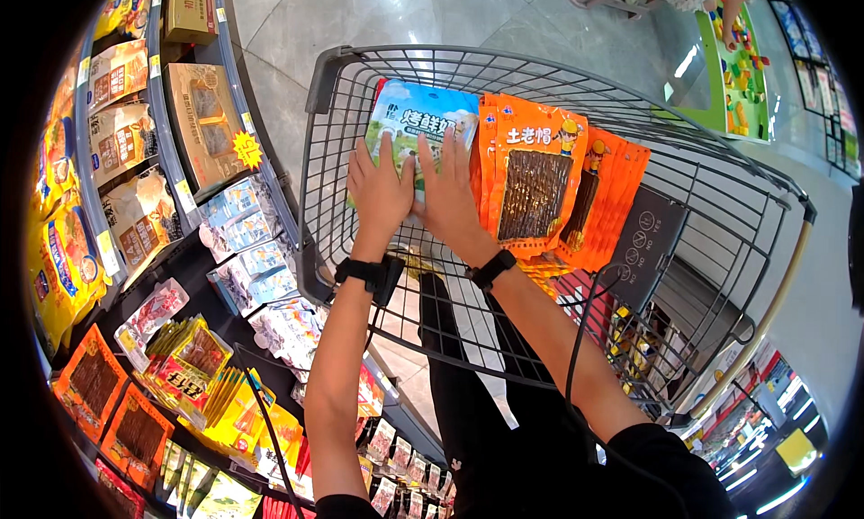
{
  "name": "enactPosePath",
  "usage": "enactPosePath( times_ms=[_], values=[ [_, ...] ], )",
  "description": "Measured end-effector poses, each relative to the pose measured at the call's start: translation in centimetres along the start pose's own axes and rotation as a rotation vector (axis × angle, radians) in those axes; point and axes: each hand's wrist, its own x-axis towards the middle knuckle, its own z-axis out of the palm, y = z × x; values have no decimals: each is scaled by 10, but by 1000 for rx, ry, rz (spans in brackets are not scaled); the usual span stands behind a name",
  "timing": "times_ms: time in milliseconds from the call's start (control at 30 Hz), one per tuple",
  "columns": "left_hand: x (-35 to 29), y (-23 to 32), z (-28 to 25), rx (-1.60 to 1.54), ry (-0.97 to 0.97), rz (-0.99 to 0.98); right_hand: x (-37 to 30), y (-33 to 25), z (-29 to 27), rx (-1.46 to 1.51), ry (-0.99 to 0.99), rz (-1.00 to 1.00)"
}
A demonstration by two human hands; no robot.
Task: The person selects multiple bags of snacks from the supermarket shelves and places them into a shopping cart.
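Both my hands reach into a grey wire shopping cart [504, 60]. My left hand [381, 195] lies on the lower left of a blue and green snack package [423, 105], fingers stretched out. My right hand [447, 195] rests beside it on the same package, its fingers also extended; the thumbs nearly meet. Just right of my right hand, several orange snack bags [537, 195] with clear windows lean in a row, dark brown strips showing through. A black flat panel [650, 245] is behind them. What lies under my hands is hidden. Each wrist wears a black band [492, 269].
Shelves on the left hold boxed snacks [211, 114], white and blue packs [238, 218], yellow bags [67, 258] and more orange bags [137, 433]. At upper right, a person's arm [733, 15] reaches over a green play table [733, 78] with coloured bricks. Thin black cables [576, 357] hang near my arms.
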Motion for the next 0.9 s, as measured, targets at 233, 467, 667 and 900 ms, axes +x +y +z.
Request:
enactPosePath(
  times_ms=[233,467,667,900],
  values=[
    [-10,-13,40,-93,59,127,-1,23,16,8,-167,-62],
    [4,-13,30,23,-55,55,18,19,16,-198,-113,-153],
    [-39,34,-160,-237,-701,442,8,8,-20,-29,-78,-296],
    [-290,60,-310,-810,-27,-44,-104,-96,-131,379,-392,-225]
  ],
)
